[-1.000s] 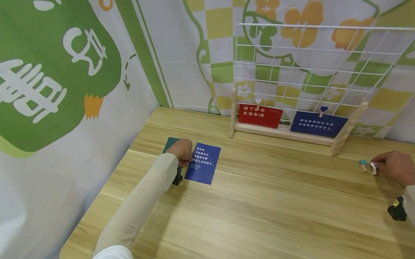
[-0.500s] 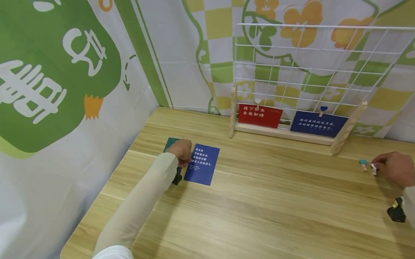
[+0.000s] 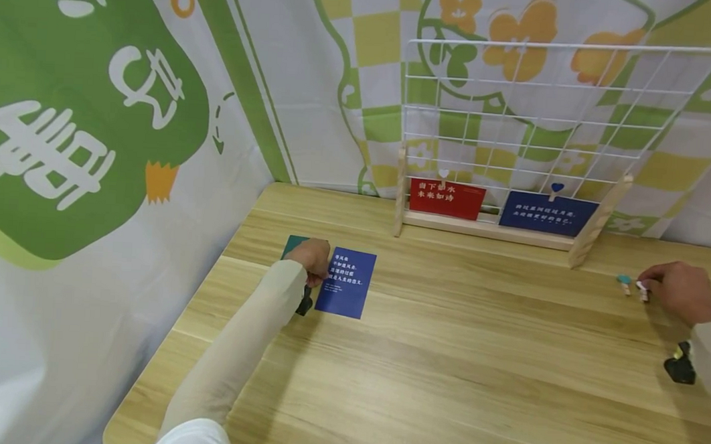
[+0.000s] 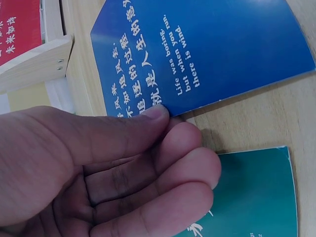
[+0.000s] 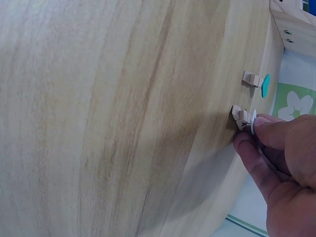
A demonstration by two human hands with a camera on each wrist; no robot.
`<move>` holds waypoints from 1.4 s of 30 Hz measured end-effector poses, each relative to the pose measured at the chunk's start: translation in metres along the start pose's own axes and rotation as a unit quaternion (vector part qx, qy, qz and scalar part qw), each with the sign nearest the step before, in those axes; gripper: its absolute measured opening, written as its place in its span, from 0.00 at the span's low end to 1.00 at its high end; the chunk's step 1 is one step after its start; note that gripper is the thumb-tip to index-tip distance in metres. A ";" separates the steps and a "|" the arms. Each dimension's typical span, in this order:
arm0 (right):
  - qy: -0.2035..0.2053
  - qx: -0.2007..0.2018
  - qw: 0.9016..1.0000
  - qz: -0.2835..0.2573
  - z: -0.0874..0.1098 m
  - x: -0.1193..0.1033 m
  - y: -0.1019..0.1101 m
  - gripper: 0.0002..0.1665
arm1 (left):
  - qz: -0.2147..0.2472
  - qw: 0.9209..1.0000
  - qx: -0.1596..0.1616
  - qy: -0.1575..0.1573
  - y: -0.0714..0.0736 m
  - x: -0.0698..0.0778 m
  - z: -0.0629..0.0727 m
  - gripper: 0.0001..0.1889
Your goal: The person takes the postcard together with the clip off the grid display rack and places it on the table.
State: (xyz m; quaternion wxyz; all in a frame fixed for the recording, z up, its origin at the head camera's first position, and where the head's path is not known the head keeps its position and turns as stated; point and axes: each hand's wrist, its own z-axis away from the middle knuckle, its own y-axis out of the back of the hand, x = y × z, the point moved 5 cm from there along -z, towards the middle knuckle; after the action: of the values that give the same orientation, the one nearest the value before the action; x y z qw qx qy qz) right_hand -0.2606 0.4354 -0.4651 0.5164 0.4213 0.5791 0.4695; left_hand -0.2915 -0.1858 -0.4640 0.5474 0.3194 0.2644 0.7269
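In the head view my left hand pinches the left edge of a blue card printed with white writing. The left wrist view shows the thumb on top of that card's edge, with the fingers curled beneath. Partly hidden under the hand lies a green card. Far to the right, my right hand pinches a small wooden clothespin by its white top, between thumb and forefinger. A second clothespin with a teal top lies just beside it on the table.
A white wire grid rack on a wooden stand is at the back of the table. A red card and another blue card hang low on it, each under a heart-topped clothespin. Printed cloth hangs behind and at the left.
The blue card at my left hand has shifted very slightly, its near edge a little closer. Both hands stay in about the same place.
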 end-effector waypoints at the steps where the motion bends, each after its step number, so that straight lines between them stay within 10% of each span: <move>1: -0.001 0.002 1.000 -0.001 0.000 0.000 0.000 0.06 | 0.001 1.000 0.000 0.000 0.000 0.000 0.000 0.07; 26: -0.024 0.002 1.000 -0.002 0.002 0.001 -0.002 0.09 | -0.011 1.000 0.003 0.006 0.001 0.001 0.002 0.06; 42: -0.009 0.046 0.999 0.006 0.003 -0.007 0.024 0.16 | -0.019 0.998 0.040 -0.042 0.034 -0.001 0.017 0.07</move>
State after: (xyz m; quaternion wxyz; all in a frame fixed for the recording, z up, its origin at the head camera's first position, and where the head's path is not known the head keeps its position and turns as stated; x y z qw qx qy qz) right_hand -0.2567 0.4338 -0.4400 0.4989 0.4522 0.5932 0.4413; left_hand -0.3001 -0.1947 -0.4275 0.5584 0.3664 0.2763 0.6911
